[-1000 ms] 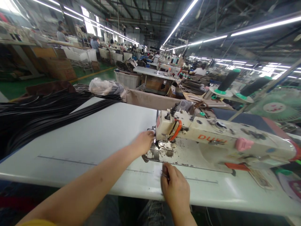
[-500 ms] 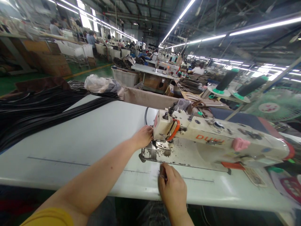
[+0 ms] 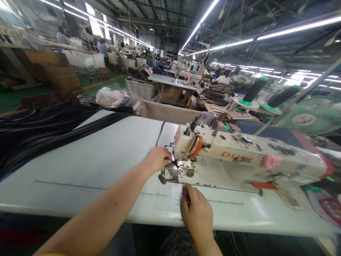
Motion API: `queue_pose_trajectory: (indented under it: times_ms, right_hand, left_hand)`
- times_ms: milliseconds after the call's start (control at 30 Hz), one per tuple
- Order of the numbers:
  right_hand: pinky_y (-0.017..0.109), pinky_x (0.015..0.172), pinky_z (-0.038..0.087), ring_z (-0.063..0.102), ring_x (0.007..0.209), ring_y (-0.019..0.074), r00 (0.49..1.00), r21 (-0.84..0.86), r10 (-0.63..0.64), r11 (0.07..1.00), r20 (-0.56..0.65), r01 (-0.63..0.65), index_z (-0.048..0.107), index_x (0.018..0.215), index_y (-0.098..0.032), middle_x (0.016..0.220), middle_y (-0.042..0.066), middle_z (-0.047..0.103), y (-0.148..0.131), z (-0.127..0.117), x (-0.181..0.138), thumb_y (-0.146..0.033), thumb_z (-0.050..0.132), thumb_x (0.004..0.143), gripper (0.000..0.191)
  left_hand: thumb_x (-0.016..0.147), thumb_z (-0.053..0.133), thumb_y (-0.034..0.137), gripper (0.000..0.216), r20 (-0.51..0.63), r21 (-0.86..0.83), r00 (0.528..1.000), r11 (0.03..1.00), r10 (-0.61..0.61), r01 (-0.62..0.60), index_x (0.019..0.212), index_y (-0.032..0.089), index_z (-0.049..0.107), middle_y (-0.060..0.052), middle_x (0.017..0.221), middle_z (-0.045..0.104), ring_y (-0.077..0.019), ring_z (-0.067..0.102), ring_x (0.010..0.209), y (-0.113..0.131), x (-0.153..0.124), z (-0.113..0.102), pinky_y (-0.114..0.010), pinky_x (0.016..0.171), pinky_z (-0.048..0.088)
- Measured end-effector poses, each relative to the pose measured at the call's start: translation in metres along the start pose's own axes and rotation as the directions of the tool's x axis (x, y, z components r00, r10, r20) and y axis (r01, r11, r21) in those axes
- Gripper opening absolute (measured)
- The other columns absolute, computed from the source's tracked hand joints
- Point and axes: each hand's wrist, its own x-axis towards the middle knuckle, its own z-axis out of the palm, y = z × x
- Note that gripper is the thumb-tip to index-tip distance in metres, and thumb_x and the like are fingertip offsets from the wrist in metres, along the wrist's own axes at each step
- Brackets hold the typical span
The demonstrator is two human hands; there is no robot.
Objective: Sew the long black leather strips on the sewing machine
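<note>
My left hand (image 3: 159, 159) is at the needle end of a white sewing machine (image 3: 213, 145), its fingers pinched on a thin black strip (image 3: 160, 133). From those fingers the strip runs back over the white table, and a dark bit of it shows by the presser foot (image 3: 176, 163). Nearer the table's front edge is my right hand (image 3: 197, 209), its fingers curled closed. A small thin thing with a metallic glint pokes out of them, mostly hidden, so its kind cannot be told.
A large bundle of black strips (image 3: 64, 138) covers the left of the table (image 3: 106, 156). Thread cones (image 3: 254, 90) and a fan (image 3: 303, 119) stand at the right. Behind the table are a beige fabric-lined bin (image 3: 170, 112) and a plastic bag (image 3: 112, 97).
My left hand has come slightly left and down toward me, beside the needle. The black strip behind it lies straighter than before. My right hand has barely moved.
</note>
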Motion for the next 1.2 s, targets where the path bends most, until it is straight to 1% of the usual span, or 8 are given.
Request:
queue_pose_trajectory:
  times_ms: [200,367,433,567,733,900,1033,1200]
  right_hand:
    - [0.031,0.072,0.041,0.062,0.079,0.0215,1.000,0.010,0.008,1.000,-0.010,-0.008,0.064,0.111,-0.021,0.088,0.002,0.069,0.000,0.000,0.000,-0.012,0.050,0.090,0.027]
    - [0.032,0.071,0.040,0.061,0.078,0.0216,1.000,0.032,0.009,0.999,-0.021,-0.008,0.064,0.110,-0.021,0.086,0.002,0.068,-0.001,0.000,0.000,-0.010,0.050,0.086,0.030]
    - [0.032,0.070,0.040,0.060,0.076,0.0214,1.000,0.034,0.008,0.999,-0.022,-0.007,0.063,0.109,-0.021,0.085,0.002,0.068,-0.002,-0.001,0.000,-0.010,0.051,0.084,0.030]
    - [0.032,0.069,0.039,0.059,0.076,0.0212,1.000,0.034,0.001,0.999,-0.021,0.000,0.063,0.109,-0.021,0.085,0.002,0.068,-0.002,-0.001,0.001,-0.009,0.051,0.082,0.031]
    - [0.031,0.068,0.037,0.058,0.076,0.0214,1.000,0.027,0.006,1.000,-0.023,-0.006,0.062,0.108,-0.022,0.085,0.002,0.067,-0.002,0.000,0.000,-0.010,0.051,0.082,0.032]
    - [0.031,0.069,0.038,0.058,0.076,0.0212,0.999,0.027,0.000,1.000,-0.044,0.001,0.061,0.109,-0.022,0.084,0.001,0.066,-0.003,0.001,0.000,-0.010,0.051,0.080,0.033]
    - [0.031,0.070,0.039,0.058,0.076,0.0210,0.999,0.024,-0.005,1.000,-0.050,0.006,0.061,0.111,-0.021,0.085,0.001,0.066,-0.004,0.001,-0.001,-0.009,0.050,0.079,0.036]
    - [0.032,0.071,0.039,0.058,0.076,0.0208,0.999,0.053,0.002,0.999,-0.038,0.000,0.061,0.109,-0.021,0.084,0.001,0.064,-0.002,0.001,-0.002,-0.008,0.050,0.078,0.035]
  left_hand:
    - [0.084,0.073,0.020,0.009,0.022,-0.035,0.997,0.996,-0.075,0.076,0.088,0.024,0.080,-0.002,0.097,0.076,-0.0209,0.068,0.098,0.007,0.001,0.002,-0.030,0.088,0.050]
    - [0.084,0.073,0.018,0.014,0.042,-0.072,0.992,0.990,-0.120,0.123,0.094,0.024,0.081,-0.003,0.103,0.075,-0.0212,0.069,0.100,0.009,-0.003,0.001,-0.030,0.089,0.052]
    - [0.084,0.072,0.016,0.017,0.054,-0.093,0.989,0.985,-0.140,0.145,0.096,0.024,0.080,-0.002,0.103,0.074,-0.0198,0.070,0.097,0.012,-0.008,0.003,-0.029,0.087,0.052]
    - [0.084,0.073,0.018,0.012,0.072,-0.129,0.979,0.972,-0.188,0.196,0.094,0.021,0.080,-0.004,0.099,0.071,-0.0181,0.070,0.085,0.022,-0.020,0.008,-0.029,0.079,0.053]
    - [0.083,0.073,0.015,0.011,0.072,-0.155,0.972,0.960,-0.223,0.232,0.091,0.019,0.079,-0.004,0.097,0.068,-0.0168,0.068,0.080,0.030,-0.027,0.010,-0.028,0.074,0.052]
    - [0.085,0.071,0.014,0.013,0.064,-0.155,0.966,0.954,-0.251,0.258,0.094,0.020,0.078,-0.004,0.100,0.068,-0.0157,0.068,0.083,0.033,-0.028,0.011,-0.027,0.077,0.052]
    - [0.088,0.066,0.015,0.013,0.071,-0.149,0.958,0.947,-0.277,0.284,0.095,0.018,0.077,-0.006,0.107,0.068,-0.0160,0.068,0.087,0.049,-0.034,0.012,-0.028,0.082,0.053]
    - [0.093,0.061,0.024,0.020,0.136,-0.127,0.914,0.909,-0.381,0.398,0.104,0.014,0.075,-0.012,0.115,0.066,-0.0179,0.069,0.088,0.082,-0.039,0.011,-0.029,0.087,0.055]
